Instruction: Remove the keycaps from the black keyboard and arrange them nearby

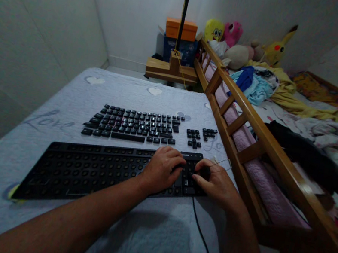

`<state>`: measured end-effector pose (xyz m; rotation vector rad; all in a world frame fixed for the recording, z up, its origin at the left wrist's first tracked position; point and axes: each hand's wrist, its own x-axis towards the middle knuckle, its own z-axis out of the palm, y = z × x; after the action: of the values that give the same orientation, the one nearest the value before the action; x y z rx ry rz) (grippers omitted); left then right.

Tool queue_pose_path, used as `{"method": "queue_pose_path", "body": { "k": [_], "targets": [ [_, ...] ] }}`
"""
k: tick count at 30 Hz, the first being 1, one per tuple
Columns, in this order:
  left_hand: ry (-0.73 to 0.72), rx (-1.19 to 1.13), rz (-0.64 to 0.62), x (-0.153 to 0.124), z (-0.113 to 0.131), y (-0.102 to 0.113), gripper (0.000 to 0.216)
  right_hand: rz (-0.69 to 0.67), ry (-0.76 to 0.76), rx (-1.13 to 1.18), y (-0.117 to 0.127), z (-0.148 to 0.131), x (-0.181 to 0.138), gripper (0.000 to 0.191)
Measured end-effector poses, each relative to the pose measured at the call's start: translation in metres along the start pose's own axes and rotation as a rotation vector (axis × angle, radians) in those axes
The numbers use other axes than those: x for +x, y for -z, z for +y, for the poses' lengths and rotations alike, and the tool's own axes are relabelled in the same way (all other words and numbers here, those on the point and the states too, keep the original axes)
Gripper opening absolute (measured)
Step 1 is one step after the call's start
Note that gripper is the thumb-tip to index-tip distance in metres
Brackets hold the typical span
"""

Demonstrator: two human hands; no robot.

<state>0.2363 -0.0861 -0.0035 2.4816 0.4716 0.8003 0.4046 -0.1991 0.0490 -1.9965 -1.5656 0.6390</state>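
A black keyboard frame (82, 170) with bare key sockets lies on the pale cloth-covered surface (143, 235). Behind it, the removed black keycaps (133, 125) are laid out in keyboard order, with smaller groups (201, 136) to their right. My left hand (163, 170) rests curled on the frame's right part, fingers pressed down near the numpad. My right hand (216, 182) is pinched at the frame's right end on a small dark piece that I cannot make out. The keyboard's cable (202, 235) runs off the front edge.
A wooden bed rail (254, 124) runs along the right, with rumpled bedding, clothes and plush toys (234, 35) beyond it. An orange box (181, 29) on a blue box, a wooden stand and a dark pole (184, 11) are at the back. A wall closes the left side.
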Motion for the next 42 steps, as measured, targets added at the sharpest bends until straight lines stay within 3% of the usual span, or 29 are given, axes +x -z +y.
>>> {"method": "queue_pose_path", "body": {
  "k": [3, 8, 15, 26, 42],
  "targets": [
    [-0.003, 0.0, -0.017, 0.0, 0.0, 0.0, 0.017, -0.007, 0.037, 0.021, 0.002, 0.004, 0.0, 0.01],
    [-0.01, 0.015, -0.059, 0.0, 0.0, -0.001, 0.015, -0.005, -0.057, 0.078, -0.001, 0.009, 0.003, 0.009],
    [-0.019, 0.028, -0.136, 0.001, 0.001, 0.002, 0.018, 0.018, -0.067, 0.144, -0.002, 0.013, 0.009, 0.012],
    [-0.03, 0.024, -0.133, 0.0, 0.0, 0.0, 0.02, -0.141, -0.071, 0.286, 0.011, 0.012, 0.029, 0.015],
    [-0.032, -0.017, -0.083, 0.0, 0.001, 0.002, 0.02, -0.003, 0.076, 0.07, 0.004, -0.014, 0.007, 0.005]
  ]
}}
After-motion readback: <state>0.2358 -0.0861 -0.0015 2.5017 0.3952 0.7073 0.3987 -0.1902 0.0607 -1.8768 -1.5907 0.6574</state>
